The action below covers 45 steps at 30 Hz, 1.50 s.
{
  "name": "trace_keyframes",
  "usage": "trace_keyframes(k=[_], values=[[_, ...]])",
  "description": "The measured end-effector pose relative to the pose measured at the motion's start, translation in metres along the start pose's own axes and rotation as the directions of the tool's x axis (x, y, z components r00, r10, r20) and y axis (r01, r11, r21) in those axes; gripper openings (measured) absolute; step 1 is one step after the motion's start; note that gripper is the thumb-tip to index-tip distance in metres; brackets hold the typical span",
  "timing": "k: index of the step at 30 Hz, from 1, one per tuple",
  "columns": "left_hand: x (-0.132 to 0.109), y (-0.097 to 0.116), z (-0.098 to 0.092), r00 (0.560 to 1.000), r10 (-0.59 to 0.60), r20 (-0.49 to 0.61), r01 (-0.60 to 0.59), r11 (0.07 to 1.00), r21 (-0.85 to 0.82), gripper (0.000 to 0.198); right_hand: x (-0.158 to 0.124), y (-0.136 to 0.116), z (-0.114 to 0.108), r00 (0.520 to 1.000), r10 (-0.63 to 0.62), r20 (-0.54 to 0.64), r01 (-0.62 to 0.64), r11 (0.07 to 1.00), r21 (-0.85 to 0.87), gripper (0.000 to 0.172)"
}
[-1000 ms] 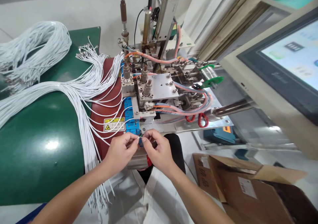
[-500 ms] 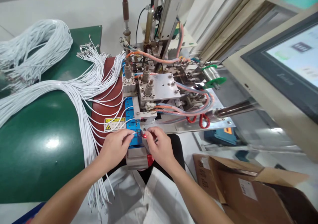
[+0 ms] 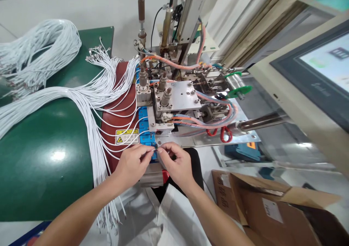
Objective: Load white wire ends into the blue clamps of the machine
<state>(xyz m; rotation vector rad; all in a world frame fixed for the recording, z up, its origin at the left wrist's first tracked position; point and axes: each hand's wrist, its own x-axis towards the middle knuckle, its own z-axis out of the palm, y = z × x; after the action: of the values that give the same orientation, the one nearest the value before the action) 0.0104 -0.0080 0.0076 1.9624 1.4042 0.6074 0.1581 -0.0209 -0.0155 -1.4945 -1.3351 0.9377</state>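
Observation:
My left hand (image 3: 133, 165) pinches a white cable near its end, between thumb and forefinger. A short piece of the cable's tip (image 3: 155, 150) shows between my two hands. My right hand (image 3: 177, 162) meets it from the other side, thumb and forefinger pressed together at the tip; what they grip is too small to make out. Both hands are over the near end of a row of blue cable holders (image 3: 143, 124) along the machine's edge. Several white cables from a large bundle (image 3: 81, 107) run into these holders.
A machine with a metal plate (image 3: 182, 95), hoses and a green-rimmed wire spool (image 3: 236, 85) stands ahead. Another cable coil (image 3: 61, 38) lies on the green table (image 3: 49, 173). A screen (image 3: 321, 67) overhangs the right side, above an open cardboard box (image 3: 275, 209).
My left hand has moved right and now almost touches my right hand. The red light beside my right fingers no longer shows. The view has shifted slightly.

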Motion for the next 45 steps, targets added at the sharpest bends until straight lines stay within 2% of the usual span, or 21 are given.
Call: trace_keyframes(k=[6,9,14,22,27,31,35,38,43,45], values=[[0.002,-0.001,-0.002,1.000,-0.018,0.002,0.018,0.999,0.026,0.017,0.001,0.005,0.002,0.997,-0.079,0.002,0.078,0.987,-0.139,0.017],[0.003,-0.005,-0.008,0.999,-0.044,0.003,0.044,0.995,0.091,0.016,0.004,0.014,0.002,0.999,-0.033,0.015,0.035,0.985,-0.171,0.018],[0.006,-0.014,-0.014,0.997,-0.022,0.070,0.012,0.990,0.138,0.016,0.005,0.026,0.003,0.996,0.030,0.087,-0.012,0.980,-0.201,0.020],[0.008,-0.012,-0.014,0.994,-0.049,0.095,0.030,0.981,0.190,0.015,0.010,0.021,0.001,0.983,0.110,0.150,-0.075,0.973,-0.218,0.021],[0.009,-0.009,-0.013,0.993,-0.048,0.110,0.018,0.966,0.258,0.015,0.011,0.027,0.001,0.966,0.156,0.206,-0.110,0.969,-0.219,0.021],[0.010,-0.008,-0.012,0.992,-0.047,0.116,0.013,0.960,0.278,0.015,0.013,0.027,0.000,0.968,0.084,0.237,-0.023,0.968,-0.248,0.023],[0.009,-0.009,-0.012,0.991,-0.039,0.128,0.002,0.960,0.280,0.014,0.022,0.023,0.001,0.964,-0.075,0.256,0.162,0.927,-0.339,0.031],[0.009,-0.010,-0.011,0.992,-0.031,0.121,-0.004,0.960,0.280,0.014,0.025,0.025,0.006,0.960,-0.143,0.242,0.229,0.897,-0.378,0.033],[0.007,-0.008,-0.010,0.992,-0.040,0.120,-0.004,0.938,0.348,0.016,0.019,0.036,0.019,0.994,-0.075,0.081,0.093,0.964,-0.249,0.034],[0.005,-0.008,-0.010,0.994,-0.021,0.103,-0.025,0.908,0.418,0.017,0.017,0.038,0.022,0.998,-0.044,0.056,0.055,0.974,-0.222,0.034]])
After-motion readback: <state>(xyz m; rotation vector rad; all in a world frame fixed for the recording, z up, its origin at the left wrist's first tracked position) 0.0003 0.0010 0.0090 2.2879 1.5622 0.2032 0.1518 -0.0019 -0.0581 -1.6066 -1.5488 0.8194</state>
